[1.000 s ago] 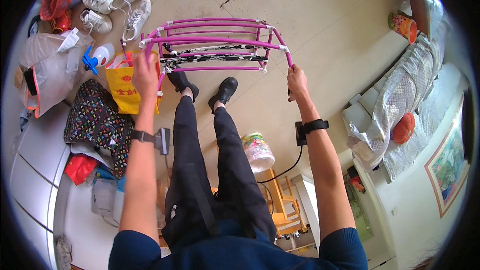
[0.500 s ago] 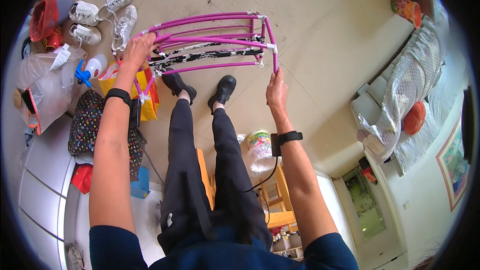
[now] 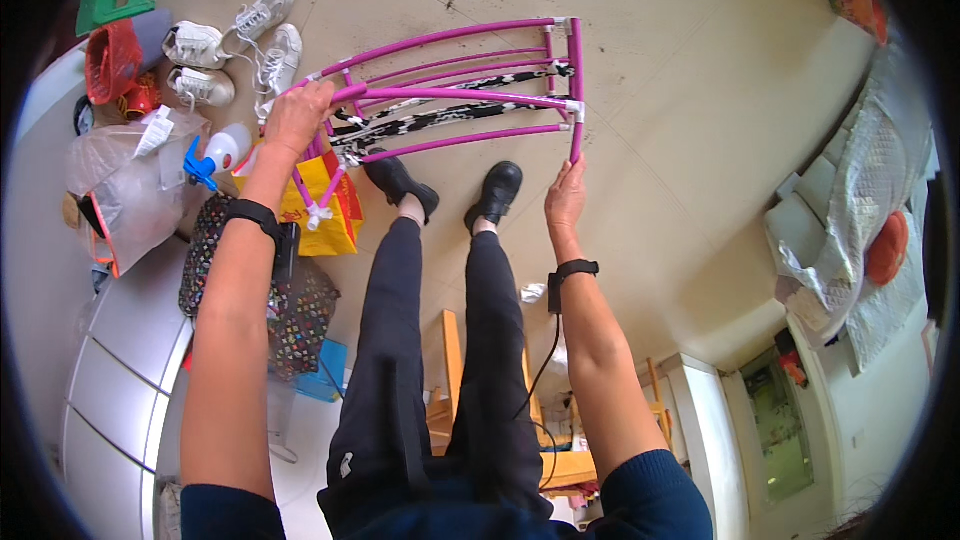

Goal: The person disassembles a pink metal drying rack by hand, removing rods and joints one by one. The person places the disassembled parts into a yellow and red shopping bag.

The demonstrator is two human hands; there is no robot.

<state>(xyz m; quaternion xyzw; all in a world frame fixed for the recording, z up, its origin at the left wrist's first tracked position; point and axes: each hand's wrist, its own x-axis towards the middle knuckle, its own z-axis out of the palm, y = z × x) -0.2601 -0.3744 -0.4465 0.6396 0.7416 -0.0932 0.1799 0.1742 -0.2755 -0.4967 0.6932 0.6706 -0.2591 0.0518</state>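
Head view: purple tube frame (image 3: 470,97) gripped at both ends

The left hand (image 3: 300,118) had its fingers curled around a tube; the right hand (image 3: 567,195) had its fingers closed on a tube's end. The frame stretched between and beyond both. Uneven pulling might have popped the white joint (image 3: 575,111) beyond the right fingers; a dip might have snagged the yellow bag (image 3: 345,225) below the left.

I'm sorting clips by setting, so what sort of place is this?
Probably a home, perhaps its living room: white sneakers sit on the tiled floor, and a pale quilted cover drapes what looks like a sofa.
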